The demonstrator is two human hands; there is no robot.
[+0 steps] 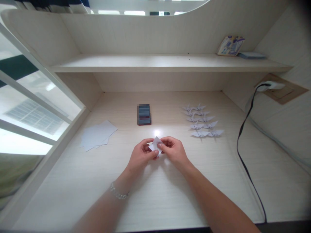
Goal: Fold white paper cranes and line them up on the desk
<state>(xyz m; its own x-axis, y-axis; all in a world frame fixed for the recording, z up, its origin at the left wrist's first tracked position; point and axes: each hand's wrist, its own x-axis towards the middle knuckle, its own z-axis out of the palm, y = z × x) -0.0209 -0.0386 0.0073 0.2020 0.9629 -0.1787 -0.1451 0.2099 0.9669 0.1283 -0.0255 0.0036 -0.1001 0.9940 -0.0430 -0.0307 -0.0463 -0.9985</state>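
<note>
Both my hands meet over the middle of the pale wooden desk (73, 181), pinching a small folded piece of white paper (155, 143) between them. My left hand (141, 155) grips its left side with fingers curled, and a bracelet shows on that wrist. My right hand (173, 149) holds the right side, thumb and fingers pressed on the fold. Most of the paper is hidden by my fingers.
A loose stack of white paper sheets (97, 134) lies to the left. Several folded paper cranes (202, 121) sit in rows to the right. A dark blurred rectangle (144, 114) lies behind my hands. A black cable (243, 136) runs from a wall plug (270, 85) down the right side. A shelf above holds a small packet (230, 45).
</note>
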